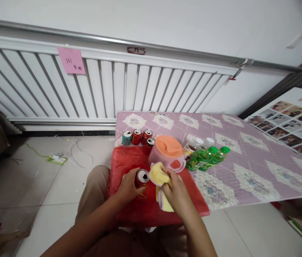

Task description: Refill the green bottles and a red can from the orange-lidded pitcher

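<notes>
My left hand [127, 185] has its fingers wrapped shut around a red can [141, 177], holding it upright on the red plastic sheet [129, 162] at the bench's [247, 171] near-left corner. At the can's 3 o'clock, touching its rim, my right hand [174, 189] has its fingers closed on a yellow cloth [158, 175]. At the can's 12 o'clock four more cans [137, 136] stand in a cluster. At 1 o'clock from the cloth sits a pink jug with an orange lid [167, 151]; green bottles [207, 159] lie at the jug's 3 o'clock.
</notes>
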{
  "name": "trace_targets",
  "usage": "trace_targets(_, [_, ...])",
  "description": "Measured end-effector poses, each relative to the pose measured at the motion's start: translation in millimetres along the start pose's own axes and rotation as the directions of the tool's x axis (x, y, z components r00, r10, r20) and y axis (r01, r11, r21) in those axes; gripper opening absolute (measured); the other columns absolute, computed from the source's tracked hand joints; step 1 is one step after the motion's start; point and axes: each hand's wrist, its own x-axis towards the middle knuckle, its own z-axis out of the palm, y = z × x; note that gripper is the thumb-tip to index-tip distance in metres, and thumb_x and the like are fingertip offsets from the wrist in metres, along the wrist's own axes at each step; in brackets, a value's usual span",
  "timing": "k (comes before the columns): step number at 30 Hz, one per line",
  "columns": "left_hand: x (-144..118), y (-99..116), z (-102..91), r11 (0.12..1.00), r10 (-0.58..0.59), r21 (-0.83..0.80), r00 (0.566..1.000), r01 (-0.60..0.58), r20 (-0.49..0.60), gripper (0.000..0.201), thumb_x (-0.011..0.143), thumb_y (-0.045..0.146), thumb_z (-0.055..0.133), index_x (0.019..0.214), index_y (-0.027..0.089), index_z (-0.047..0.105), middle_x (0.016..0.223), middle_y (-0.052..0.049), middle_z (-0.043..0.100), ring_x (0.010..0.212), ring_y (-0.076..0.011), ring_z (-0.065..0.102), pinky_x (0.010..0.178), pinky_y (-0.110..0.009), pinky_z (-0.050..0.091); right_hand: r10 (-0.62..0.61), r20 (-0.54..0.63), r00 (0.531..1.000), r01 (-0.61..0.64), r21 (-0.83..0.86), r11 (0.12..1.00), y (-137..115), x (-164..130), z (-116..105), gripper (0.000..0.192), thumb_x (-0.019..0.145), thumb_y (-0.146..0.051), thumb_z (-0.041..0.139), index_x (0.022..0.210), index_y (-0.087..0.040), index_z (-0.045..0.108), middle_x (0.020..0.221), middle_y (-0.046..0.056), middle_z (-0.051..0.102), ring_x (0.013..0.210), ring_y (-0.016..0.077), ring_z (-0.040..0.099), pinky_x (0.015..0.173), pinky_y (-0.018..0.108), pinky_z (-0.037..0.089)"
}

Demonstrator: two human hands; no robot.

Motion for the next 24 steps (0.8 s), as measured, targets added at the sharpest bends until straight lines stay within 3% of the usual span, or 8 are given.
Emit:
trace_targets(2, [1.0, -2.3, 1.4, 1.0, 0.008, -0.006, 1.0, -0.008, 0.002, 0.07, 0.067, 0.019, 0.078, 0.13, 0.021, 0.049, 0.131, -0.011, 0.063, 0.12, -0.0309, 0.06, 0.102, -0.05, 0.045, 0.062, -0.029, 0.998, -0.058, 0.114, 0.992, -5.4, 2.8, 16.2, 0.051, 0.079, -0.019, 0.047, 0.129, -0.017, 0.055, 0.13, 0.013, 0.064, 0.119, 0.0262, 0.059, 0.101, 0.043, 0.047])
trace_targets(6, [2.8, -5.8, 3.2, 0.998, 0.046, -0.043, 0.999, -0.046, -0.007, 0.066, 0.07, 0.021, 0.076, 0.13, 0.02, 0.049, 0.128, -0.01, 0.064, 0.117, -0.0288, 0.062, 0.1, -0.047, 0.047, 0.12, 0.027, 0.992, -0.123, 0.241, 0.963, -14.4, 4.8, 45.6, 0.048, 0.08, -0.032, 0.051, 0.125, -0.016, 0.058, 0.13, 0.015, 0.063, 0.12, 0.0292, 0.057, 0.105, 0.046, 0.042])
trace_targets(9, [2.6, -4.9, 2.7, 0.998, 0.046, -0.048, 0.999, -0.046, -0.012, 0.064, 0.071, 0.02, 0.074, 0.13, 0.021, 0.05, 0.128, -0.01, 0.064, 0.117, -0.0286, 0.061, 0.102, -0.047, 0.047, 0.179, 0.067, 0.982, -0.191, 0.285, 0.939, -14.1, 5.6, 51.3, 0.048, 0.084, -0.045, 0.049, 0.122, -0.016, 0.057, 0.13, 0.015, 0.062, 0.12, 0.0294, 0.056, 0.104, 0.045, 0.041])
trace_targets(12, [1.5, -2.5, 1.4, 0.999, 0.028, -0.039, 1.0, -0.028, -0.011, 0.064, 0.07, 0.019, 0.075, 0.13, 0.021, 0.05, 0.129, -0.011, 0.064, 0.118, -0.0294, 0.061, 0.102, -0.048, 0.045, 0.202, 0.134, 0.97, -0.233, 0.291, 0.928, -12.6, 12.9, 44.7, 0.044, 0.089, -0.051, 0.041, 0.114, -0.019, 0.058, 0.118, 0.012, 0.067, 0.104, 0.0244, 0.063, 0.089, 0.037, 0.049])
trace_targets(15, [0.5, -0.2, -0.4, 1.0, 0.018, -0.026, 1.0, -0.018, -0.001, 0.066, 0.07, 0.02, 0.076, 0.13, 0.02, 0.049, 0.131, -0.011, 0.063, 0.12, -0.0301, 0.059, 0.103, -0.049, 0.044, 0.2, 0.204, 0.958, -0.247, 0.237, 0.94, -16.7, 29.3, 35.1, 0.035, 0.089, -0.051, 0.043, 0.098, -0.021, 0.059, 0.097, 0.006, 0.07, 0.085, 0.0206, 0.064, 0.074, 0.032, 0.049])
trace_targets(18, [0.4, 1.5, -1.8, 1.0, 0.002, -0.008, 1.0, -0.002, 0.013, 0.068, 0.068, 0.018, 0.077, 0.129, 0.02, 0.049, 0.129, -0.011, 0.063, 0.118, -0.0301, 0.06, 0.102, -0.049, 0.045, 0.214, 0.251, 0.944, -0.25, 0.119, 0.961, -28.5, 48.4, 30.0, 0.022, 0.081, -0.042, 0.057, 0.089, -0.023, 0.057, 0.091, 0.003, 0.069, 0.082, 0.0203, 0.062, 0.072, 0.03, 0.043])
trace_targets(24, [1.6, 1.7, -1.0, 0.998, -0.043, 0.037, 0.998, 0.041, 0.037, 0.062, 0.067, 0.02, 0.079, 0.122, 0.018, 0.052, 0.12, -0.011, 0.066, 0.111, -0.0309, 0.062, 0.097, -0.049, 0.047, 0.266, 0.312, 0.912, -0.244, -0.107, 0.964, -50.9, 69.9, 33.1, 0.028, 0.074, -0.031, 0.066, 0.099, -0.02, 0.058, 0.097, 0.01, 0.069, 0.087, 0.0243, 0.062, 0.069, 0.03, 0.035])
